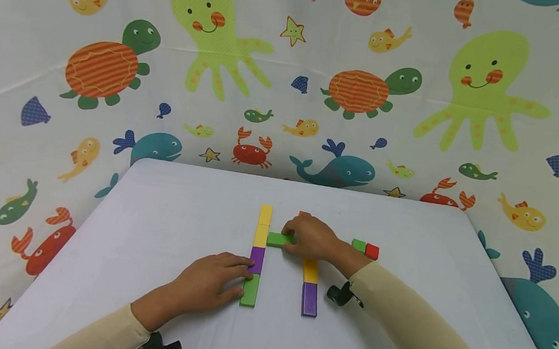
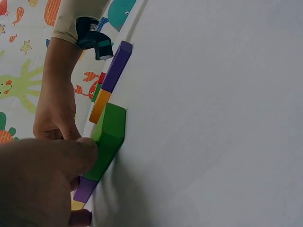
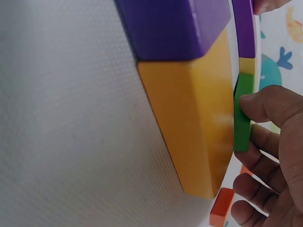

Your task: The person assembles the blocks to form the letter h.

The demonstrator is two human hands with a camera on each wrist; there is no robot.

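Observation:
Two columns of coloured blocks lie on the white table (image 1: 167,226). The left column runs yellow (image 1: 265,215), yellow, purple (image 1: 256,259), green (image 1: 250,291). My left hand (image 1: 232,279) rests against its purple and green blocks with fingers extended; the thumb (image 2: 47,170) touches the green one (image 2: 111,137). The right column shows a yellow-orange block (image 1: 310,270) and a purple block (image 1: 309,299); its upper part is hidden under my right hand (image 1: 293,238). That hand pinches a green block (image 1: 278,239) lying crosswise between the columns, against the left column's second yellow block. In the right wrist view the fingers (image 3: 270,109) curl on this green block (image 3: 242,118).
A small green block (image 1: 359,245) and a red block (image 1: 372,251) sit together right of my right hand. An orange block (image 3: 221,213) lies beyond that hand. A sea-creature cloth (image 1: 286,87) hangs round the table's far edge and sides.

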